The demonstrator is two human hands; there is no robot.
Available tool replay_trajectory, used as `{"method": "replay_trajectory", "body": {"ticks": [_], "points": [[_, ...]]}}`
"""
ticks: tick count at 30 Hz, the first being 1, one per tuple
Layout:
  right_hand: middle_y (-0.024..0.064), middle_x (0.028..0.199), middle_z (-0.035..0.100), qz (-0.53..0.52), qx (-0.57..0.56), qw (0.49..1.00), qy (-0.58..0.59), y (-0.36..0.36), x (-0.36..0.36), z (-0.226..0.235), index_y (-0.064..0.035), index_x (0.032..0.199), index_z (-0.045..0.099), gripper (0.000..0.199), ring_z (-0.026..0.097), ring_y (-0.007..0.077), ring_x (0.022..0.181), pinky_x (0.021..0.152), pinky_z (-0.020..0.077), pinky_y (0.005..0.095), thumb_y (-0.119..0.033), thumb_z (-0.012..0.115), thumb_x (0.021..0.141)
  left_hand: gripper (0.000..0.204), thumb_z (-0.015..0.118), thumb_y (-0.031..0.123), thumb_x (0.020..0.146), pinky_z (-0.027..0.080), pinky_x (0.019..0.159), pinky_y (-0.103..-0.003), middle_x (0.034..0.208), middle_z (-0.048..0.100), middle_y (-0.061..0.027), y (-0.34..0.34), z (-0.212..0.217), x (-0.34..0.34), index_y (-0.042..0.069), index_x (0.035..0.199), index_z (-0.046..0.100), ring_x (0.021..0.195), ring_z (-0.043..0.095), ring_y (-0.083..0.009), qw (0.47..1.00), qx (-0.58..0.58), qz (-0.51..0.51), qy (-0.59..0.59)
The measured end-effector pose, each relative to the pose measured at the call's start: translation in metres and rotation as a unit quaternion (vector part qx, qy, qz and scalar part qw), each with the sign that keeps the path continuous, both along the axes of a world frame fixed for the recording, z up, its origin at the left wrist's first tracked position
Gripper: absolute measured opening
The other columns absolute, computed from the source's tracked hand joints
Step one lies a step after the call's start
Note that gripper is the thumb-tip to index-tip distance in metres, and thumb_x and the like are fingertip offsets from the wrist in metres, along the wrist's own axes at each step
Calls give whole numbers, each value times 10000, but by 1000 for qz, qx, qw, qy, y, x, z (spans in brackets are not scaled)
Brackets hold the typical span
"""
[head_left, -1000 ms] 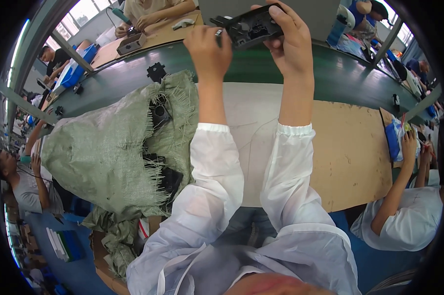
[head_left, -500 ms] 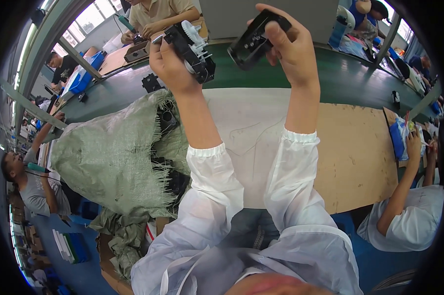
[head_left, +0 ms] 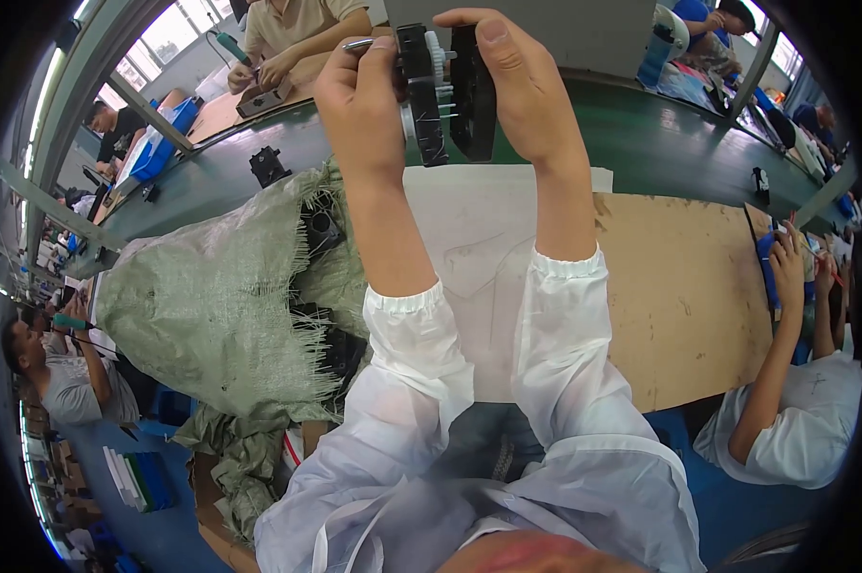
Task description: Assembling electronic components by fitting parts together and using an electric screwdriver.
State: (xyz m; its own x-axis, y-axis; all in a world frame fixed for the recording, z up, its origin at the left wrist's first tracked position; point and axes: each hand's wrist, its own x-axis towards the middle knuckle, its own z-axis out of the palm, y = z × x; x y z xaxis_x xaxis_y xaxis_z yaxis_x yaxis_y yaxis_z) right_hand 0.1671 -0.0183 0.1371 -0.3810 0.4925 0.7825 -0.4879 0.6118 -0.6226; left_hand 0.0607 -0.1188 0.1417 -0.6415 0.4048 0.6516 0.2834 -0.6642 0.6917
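Gripping two black parts raised over the far side of the table (head_left: pixel 698 286), both hands work close together. The left hand (head_left: pixel 359 91) closes around the left part (head_left: pixel 420 86), a flat black piece with a white gear on its right face and a metal pin jutting left past the fingers. The right hand (head_left: pixel 517 86) clasps the right part (head_left: pixel 471 91), thumb across its top. The parts face each other just apart; whether thin pins bridge the gap is hard to tell. Below and left, a green woven sack (head_left: pixel 211 306) lies open with more black parts (head_left: pixel 321 229) spilling from its frayed mouth. White paper (head_left: pixel 488 239) covers the table beneath the forearms.
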Motion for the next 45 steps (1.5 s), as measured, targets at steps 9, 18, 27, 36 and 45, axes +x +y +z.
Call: {"method": "replay_trajectory", "body": {"ticks": [9,18,27,36,45], "points": [[93,912,645,-3,-12,1000,-11,1,2,-2,17,1115,623,366,548,153,736,679,443,247,-303,477,1017,156,601,146,919,422,580,-199,726,623,-34,3,-1,1,1,883,645,627,499,-77,1000,11,-17,-13],[101,924,647,-2,-22,1000,-20,-3,-7,1,17,1077,627,394,557,165,764,706,451,260,-311,414,1029,159,596,139,913,432,597,-208,740,635,-42,8,-2,2,-10,884,641,642,516,-90,1000,2,3,1],[109,955,644,-7,-36,999,-25,0,-14,0,16,1064,622,424,563,177,804,743,456,273,-319,363,1042,193,595,160,916,450,631,-223,777,656,-66,15,-5,6,-27,916,641,685,545,-113,998,-39,33,29],[126,1145,597,-22,-81,996,-3,7,-18,-5,12,1219,548,431,553,202,979,889,448,301,-332,338,1064,244,656,164,886,498,670,-240,799,666,-87,4,2,8,-48,1005,648,752,594,-138,990,-102,-60,81],[141,1218,588,22,-108,994,-10,14,-9,-4,3,1328,485,413,565,217,1054,953,453,314,-274,436,1026,399,813,51,717,568,650,-267,841,707,-124,-4,-2,-1,-82,1057,652,722,667,-176,950,-249,-51,179]]}}
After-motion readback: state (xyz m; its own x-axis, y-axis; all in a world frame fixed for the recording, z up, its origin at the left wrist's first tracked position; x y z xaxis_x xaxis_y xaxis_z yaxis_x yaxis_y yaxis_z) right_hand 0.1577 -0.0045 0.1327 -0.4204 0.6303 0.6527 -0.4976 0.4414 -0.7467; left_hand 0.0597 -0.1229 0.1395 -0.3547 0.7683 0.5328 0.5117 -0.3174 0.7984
